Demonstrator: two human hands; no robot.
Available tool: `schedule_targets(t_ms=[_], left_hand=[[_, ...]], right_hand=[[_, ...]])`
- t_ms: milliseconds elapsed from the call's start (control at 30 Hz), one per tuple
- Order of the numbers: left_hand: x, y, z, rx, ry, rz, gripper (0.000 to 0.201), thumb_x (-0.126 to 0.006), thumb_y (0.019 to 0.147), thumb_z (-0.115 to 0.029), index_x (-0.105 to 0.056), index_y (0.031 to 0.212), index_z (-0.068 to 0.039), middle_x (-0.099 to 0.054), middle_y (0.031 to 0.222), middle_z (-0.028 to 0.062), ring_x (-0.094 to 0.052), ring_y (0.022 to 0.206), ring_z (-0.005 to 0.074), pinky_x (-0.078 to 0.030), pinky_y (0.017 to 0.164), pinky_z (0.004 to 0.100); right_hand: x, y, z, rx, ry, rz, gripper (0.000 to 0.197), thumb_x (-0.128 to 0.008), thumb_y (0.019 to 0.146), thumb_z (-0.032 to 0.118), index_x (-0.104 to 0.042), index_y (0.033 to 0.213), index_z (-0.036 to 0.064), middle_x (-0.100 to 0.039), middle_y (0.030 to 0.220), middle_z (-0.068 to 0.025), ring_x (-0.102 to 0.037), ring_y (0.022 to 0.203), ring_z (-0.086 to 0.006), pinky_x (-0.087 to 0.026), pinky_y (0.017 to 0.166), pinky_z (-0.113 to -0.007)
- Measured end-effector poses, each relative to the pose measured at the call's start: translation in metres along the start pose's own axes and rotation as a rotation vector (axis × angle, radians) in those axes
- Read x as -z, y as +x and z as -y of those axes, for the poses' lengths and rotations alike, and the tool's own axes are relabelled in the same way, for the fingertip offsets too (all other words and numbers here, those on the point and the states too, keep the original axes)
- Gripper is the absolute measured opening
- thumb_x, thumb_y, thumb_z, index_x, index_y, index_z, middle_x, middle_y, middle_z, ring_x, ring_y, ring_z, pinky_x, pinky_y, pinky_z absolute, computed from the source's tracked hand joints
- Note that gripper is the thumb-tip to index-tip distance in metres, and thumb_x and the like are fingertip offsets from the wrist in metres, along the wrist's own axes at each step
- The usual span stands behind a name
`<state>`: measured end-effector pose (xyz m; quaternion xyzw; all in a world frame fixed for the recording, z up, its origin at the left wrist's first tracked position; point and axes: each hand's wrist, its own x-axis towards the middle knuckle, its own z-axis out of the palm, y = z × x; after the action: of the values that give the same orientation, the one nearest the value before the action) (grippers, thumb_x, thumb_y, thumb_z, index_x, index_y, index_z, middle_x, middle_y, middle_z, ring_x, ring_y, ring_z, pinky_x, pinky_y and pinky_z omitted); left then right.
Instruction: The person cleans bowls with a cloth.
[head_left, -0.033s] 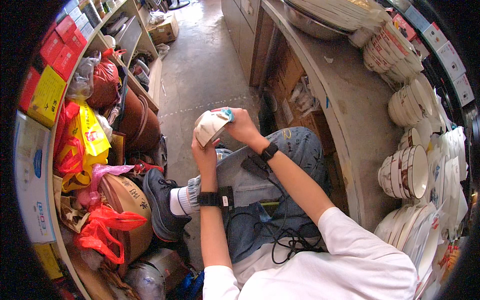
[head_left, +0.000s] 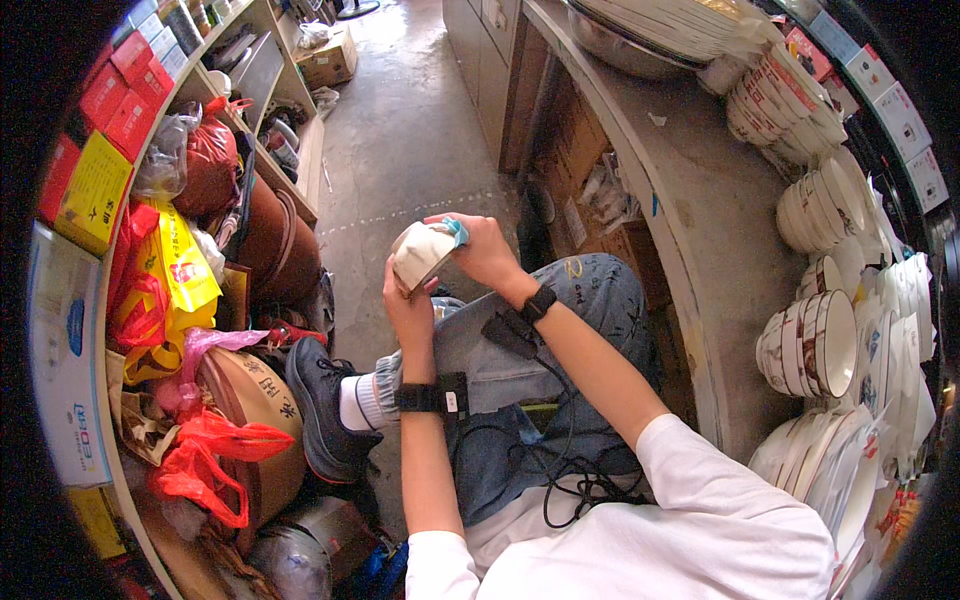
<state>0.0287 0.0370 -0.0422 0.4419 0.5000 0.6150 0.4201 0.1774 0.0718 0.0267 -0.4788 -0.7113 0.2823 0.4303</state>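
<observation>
A small whitish bowl (head_left: 421, 252) is held up over the aisle, tilted with its rounded outside facing up. My left hand (head_left: 408, 312) grips it from below and the near side, fingers closed around its lower edge. On its right side, my right hand (head_left: 487, 250) pinches a light blue cloth (head_left: 457, 232) against the bowl. Some fingers of both hands are hidden behind the bowl and cloth. Both wrists wear black bands, and my bent knee in blue jeans (head_left: 595, 295) lies just below the right forearm.
Stacked patterned bowls (head_left: 808, 343) and wrapped plates (head_left: 815, 455) line the counter (head_left: 690, 190) on my right. At left stand brown lidded pots (head_left: 265, 235), red plastic bags (head_left: 215, 460) and shelves with boxes. Black cables (head_left: 570, 490) lie across my lap.
The bowl has turned slightly in my hands, and its patterned side shows less. My right hand has shifted a little with the cloth.
</observation>
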Motion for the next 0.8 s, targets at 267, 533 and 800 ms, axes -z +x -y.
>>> schedule_targets(t_ms=[267,533,800], left_hand=[[-0.002,0.003,-0.003,-0.244,0.421,-0.053,0.036,-0.058,0.090,0.001,-0.054,0.126,0.003,-0.065,0.113,0.0132,-0.066,0.101,0.0238,-0.061,0.073,0.0324],[-0.005,0.000,0.003,-0.030,-0.154,-0.035,0.028,-0.065,0.093,-0.011,-0.060,0.110,0.010,-0.069,0.102,0.0148,-0.071,0.084,0.0190,-0.058,0.064,0.0304],[-0.002,-0.002,-0.016,-0.171,0.339,0.025,0.045,-0.066,0.080,0.003,-0.056,0.125,0.002,-0.070,0.105,0.0192,-0.069,0.100,0.0310,-0.052,0.089,0.0371]], right_hand=[[0.005,-0.001,0.009,0.062,0.053,-0.102,0.036,-0.066,0.082,-0.001,-0.070,0.117,0.0068,-0.071,0.107,-0.0186,-0.069,0.105,-0.0282,-0.054,0.083,-0.033],[0.001,0.003,0.005,0.048,0.319,-0.008,0.030,-0.062,0.086,0.003,-0.070,0.115,0.0066,-0.071,0.106,-0.0183,-0.070,0.100,-0.0307,-0.055,0.083,-0.034],[0.005,-0.002,0.009,-0.004,-0.001,-0.067,0.036,-0.067,0.084,0.003,-0.069,0.119,0.0069,-0.072,0.105,-0.0188,-0.071,0.101,-0.0232,-0.054,0.082,-0.031]])
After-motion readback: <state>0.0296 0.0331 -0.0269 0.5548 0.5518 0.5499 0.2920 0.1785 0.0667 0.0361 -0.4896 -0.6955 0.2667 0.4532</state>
